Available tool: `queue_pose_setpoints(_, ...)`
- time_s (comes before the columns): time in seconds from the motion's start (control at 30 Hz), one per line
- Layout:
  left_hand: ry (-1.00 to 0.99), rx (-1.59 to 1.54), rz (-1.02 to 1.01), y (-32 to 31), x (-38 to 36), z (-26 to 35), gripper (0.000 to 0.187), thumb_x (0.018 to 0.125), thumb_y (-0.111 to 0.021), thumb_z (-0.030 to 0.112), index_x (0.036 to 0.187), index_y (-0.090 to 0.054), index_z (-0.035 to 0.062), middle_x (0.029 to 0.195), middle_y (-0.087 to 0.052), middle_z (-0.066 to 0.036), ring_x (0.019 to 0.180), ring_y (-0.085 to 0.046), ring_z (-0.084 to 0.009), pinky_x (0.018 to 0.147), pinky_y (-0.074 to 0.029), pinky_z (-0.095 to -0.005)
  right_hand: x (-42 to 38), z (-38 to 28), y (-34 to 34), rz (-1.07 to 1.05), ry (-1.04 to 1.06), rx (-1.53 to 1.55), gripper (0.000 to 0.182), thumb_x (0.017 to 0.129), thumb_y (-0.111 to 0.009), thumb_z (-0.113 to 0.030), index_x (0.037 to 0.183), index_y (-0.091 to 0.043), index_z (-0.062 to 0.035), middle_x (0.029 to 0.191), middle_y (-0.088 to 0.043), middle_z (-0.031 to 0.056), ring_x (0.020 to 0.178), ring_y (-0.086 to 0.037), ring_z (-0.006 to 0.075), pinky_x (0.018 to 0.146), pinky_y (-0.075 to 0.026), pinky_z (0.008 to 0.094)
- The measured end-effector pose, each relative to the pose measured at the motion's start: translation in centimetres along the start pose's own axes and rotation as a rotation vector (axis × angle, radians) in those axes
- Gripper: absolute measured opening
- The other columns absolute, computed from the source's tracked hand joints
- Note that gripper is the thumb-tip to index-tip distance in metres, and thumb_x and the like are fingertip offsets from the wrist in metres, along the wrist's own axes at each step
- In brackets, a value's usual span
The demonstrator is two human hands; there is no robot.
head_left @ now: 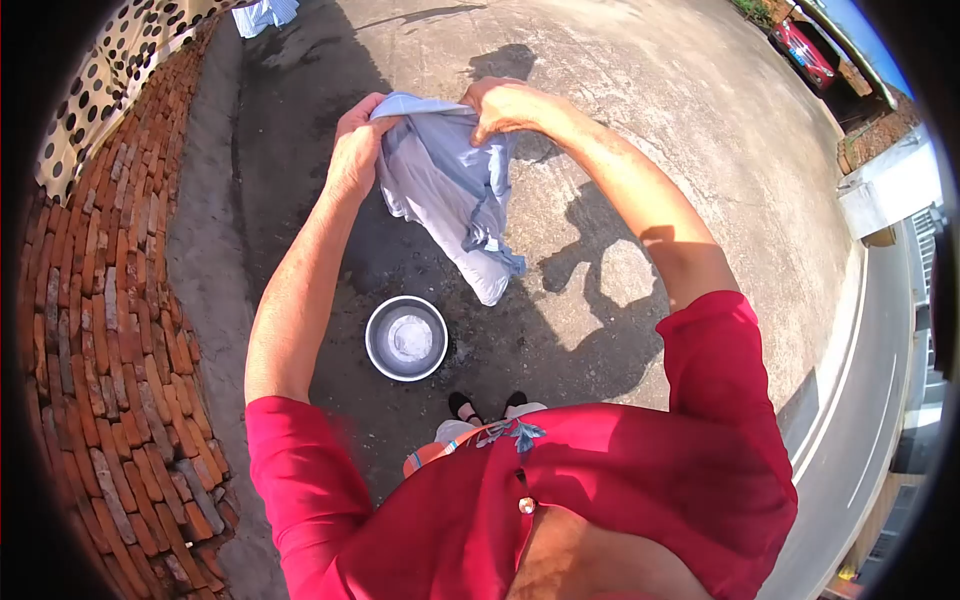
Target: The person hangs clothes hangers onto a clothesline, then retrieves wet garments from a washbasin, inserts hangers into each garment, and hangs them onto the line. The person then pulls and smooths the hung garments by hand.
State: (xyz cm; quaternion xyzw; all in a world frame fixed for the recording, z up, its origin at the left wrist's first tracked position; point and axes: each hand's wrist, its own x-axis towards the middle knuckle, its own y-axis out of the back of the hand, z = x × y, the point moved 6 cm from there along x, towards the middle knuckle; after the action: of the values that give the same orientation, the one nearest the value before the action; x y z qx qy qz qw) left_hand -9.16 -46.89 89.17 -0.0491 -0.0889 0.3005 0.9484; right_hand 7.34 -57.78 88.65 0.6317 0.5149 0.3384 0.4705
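A light blue garment (440, 180) hangs in the air from both hands, its folds bunched and its lower end dangling. My left hand (358, 140) grips its upper left edge with the fingers closed on the cloth. At the upper right edge, my right hand (498, 108) pinches the fabric, fingers bent round it. Below the cloth, a round metal basin (440, 352) stands on the concrete, with something whitish at its bottom. The garment does not touch the basin.
Stacked red bricks (110, 350) run along the left side, with a dotted cloth (110, 80) over their far end. Another striped cloth (265, 15) is at the top. Concrete ground (700, 130) spreads right, towards a road (870, 400) and a red vehicle (803, 52).
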Motion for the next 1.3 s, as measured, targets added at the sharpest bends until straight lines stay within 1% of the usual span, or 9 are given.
queue_pose_setpoints(0.07,0.066,-0.045,-0.044,-0.8,2.6,-0.8,0.012,0.085,-0.057,0.008,0.095,-0.061,0.0025,0.084,-0.062,-0.003,0.074,-0.056,-0.0115,0.07,-0.046,-0.0264,0.0,5.4,-4.5,-0.146,-0.105,0.394,0.039,0.063,-0.073,-0.015,0.099,-0.068,-0.0007,0.074,-0.067,0.0066,0.068,-0.057,0.0104,0.062,-0.046,0.0315)
queue_pose_setpoints(0.27,0.19,0.153,-0.116,-2.7,5.8,-4.4,0.029,0.081,-0.065,0.016,0.107,-0.061,0.0029,0.097,-0.063,-0.005,0.088,-0.058,-0.0144,0.079,-0.047,-0.0288,-0.1,12.0,-4.4,0.333,-0.152,0.87,0.036,0.08,-0.069,-0.016,0.112,-0.065,0.0002,0.098,-0.069,0.0065,0.091,-0.06,0.0117,0.084,-0.046,0.0253)
queue_pose_setpoints(0.43,0.098,0.459,-0.271,-8.3,8.9,-10.1,0.062,0.068,-0.082,0.022,0.121,-0.057,0.0003,0.121,-0.058,-0.009,0.112,-0.053,-0.0171,0.095,-0.042,-0.032,5.1,12.0,-0.5,0.338,0.244,1.197,0.025,0.083,-0.062,-0.015,0.102,-0.066,-0.0007,0.09,-0.066,0.0038,0.087,-0.058,0.0121,0.08,-0.044,0.0258)
queue_pose_setpoints(0.67,-0.137,0.348,0.371,-5.3,16.4,-10.8,0.039,0.069,-0.079,0.012,0.103,-0.064,0.0012,0.083,-0.064,-0.001,0.065,-0.056,-0.0113,0.054,-0.042,-0.0278,11.5,13.7,8.1,-0.012,0.484,0.604,0.043,0.072,-0.074,-0.026,0.107,-0.063,-0.0038,0.094,-0.067,0.0085,0.087,-0.062,0.0179,0.077,-0.047,0.0299)
queue_pose_setpoints(0.77,-0.196,0.644,0.743,-3.3,16.3,-4.3,0.021,0.071,-0.073,0.008,0.09,-0.066,-0.0002,0.078,-0.068,-0.006,0.072,-0.061,-0.0161,0.068,-0.048,-0.0301,14.3,16.6,7.2,-0.081,0.564,-0.022,0.053,0.058,-0.079,-0.022,0.105,-0.065,-0.0035,0.087,-0.067,0.0168,0.082,-0.064,0.0318,0.074,-0.049,0.0377)
queue_pose_setpoints(0.9,-0.251,1.01,0.966,-3.0,18.1,1.7,0.016,0.074,-0.071,0.008,0.086,-0.063,0.0016,0.075,-0.065,-0.016,0.068,-0.061,-0.0322,0.067,-0.047,-0.0333,20.5,18.0,6.8,-0.056,0.533,0.788,0.026,0.073,-0.069,-0.016,0.097,-0.066,-0.0062,0.079,-0.065,0.0066,0.076,-0.061,0.0156,0.072,-0.049,0.0308)
queue_pose_setpoints(1.03,-0.352,1.036,1.109,-0.1,21.4,2.5,0.016,0.078,-0.068,0.014,0.084,-0.06,0.001,0.077,-0.064,-0.018,0.076,-0.059,-0.042,0.065,-0.046,-0.0411,23.9,15.6,10.8,-0.109,0.568,1.325,0.037,0.081,-0.064,-0.016,0.113,-0.058,0.001,0.097,-0.062,0.0038,0.089,-0.056,0.0109,0.08,-0.046,0.0272)
queue_pose_setpoints(1.2,-0.282,1.1,1.256,4.7,25.0,4.6,0.015,0.077,-0.067,0.014,0.08,-0.057,0.0028,0.074,-0.063,-0.017,0.074,-0.06,-0.0405,0.064,-0.045,-0.0426,28.4,15.0,13.8,0.197,0.807,0.164,0.04,0.071,-0.068,-0.008,0.109,-0.054,-0.011,0.101,-0.061,0.0196,0.093,-0.061,0.0388,0.079,-0.051,0.0441)
queue_pose_setpoints(1.3,-0.325,1.207,1.143,1.1,27.8,6.4,0.018,0.074,-0.07,0.011,0.077,-0.054,0.002,0.072,-0.062,-0.017,0.073,-0.06,-0.0399,0.062,-0.044,-0.042,35.4,18.4,19.0,0.684,0.585,0.051,0.027,0.074,-0.061,-0.004,0.098,-0.052,-0.0103,0.088,-0.064,0.0164,0.082,-0.066,0.0372,0.066,-0.052,0.048)
